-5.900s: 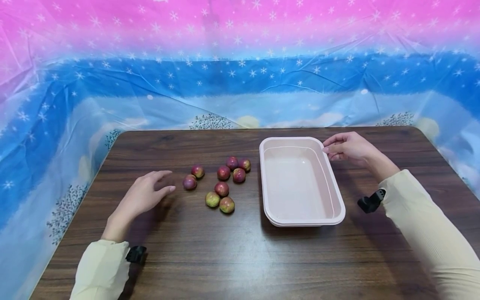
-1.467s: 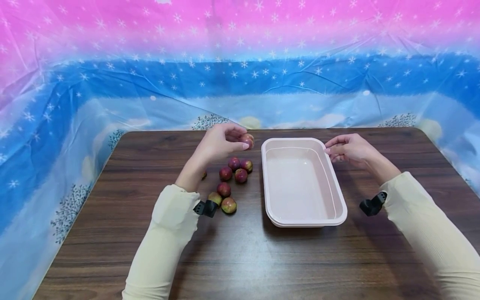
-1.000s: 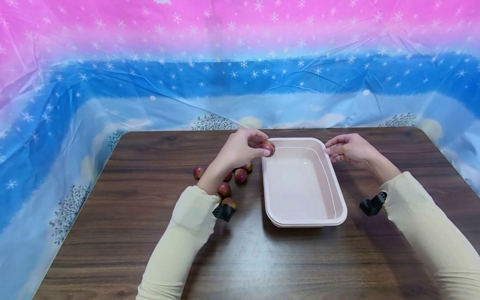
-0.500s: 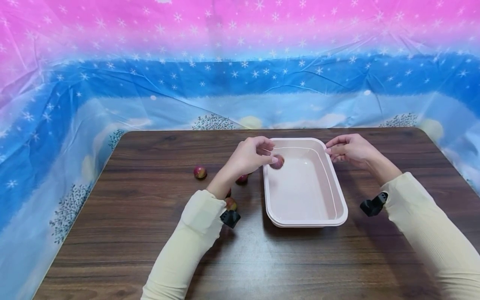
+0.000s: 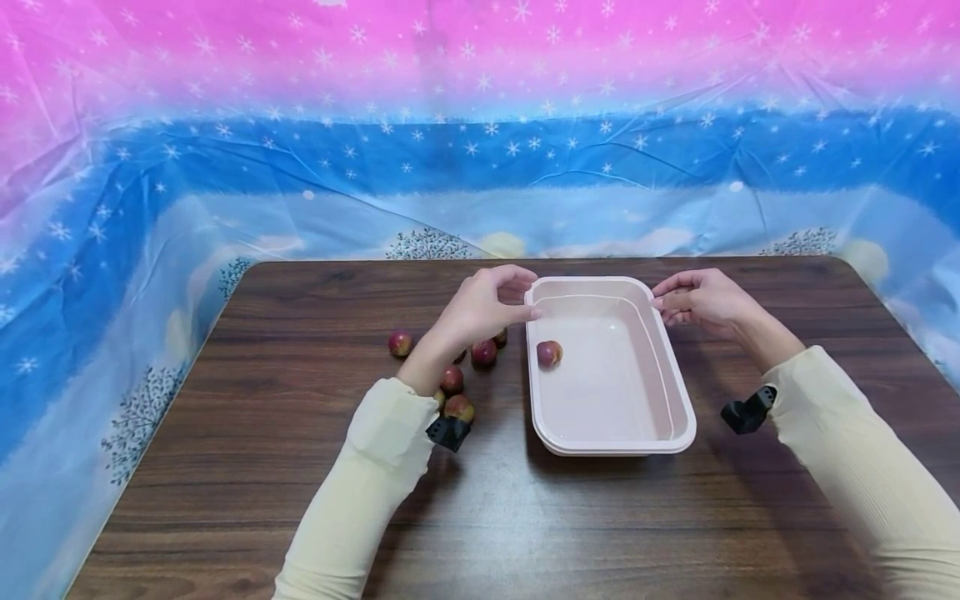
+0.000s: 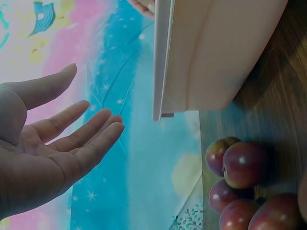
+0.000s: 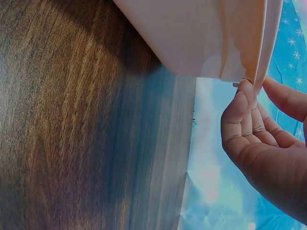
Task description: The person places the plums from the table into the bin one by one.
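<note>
A pale pink plastic tub stands right of the table's middle, with one red plum lying inside near its left wall. My left hand hovers by the tub's far left rim. Thumb and fingers are spread, and the left wrist view shows nothing between them. At the far right corner, my right hand pinches the rim between thumb and fingers, as the right wrist view confirms. To the tub's left lie several plums, among them a lone plum and a clustered plum; my left forearm partly hides the cluster.
The dark wooden table ends at a far edge close behind the tub. A patterned cloth hangs behind and along both sides. Black wrist camera mounts stick out from both sleeves.
My left hand picked a plum from the left pair, carried it right over the tub and let go. That plum rests on the tub floor; the hand has drawn back slightly left.
</note>
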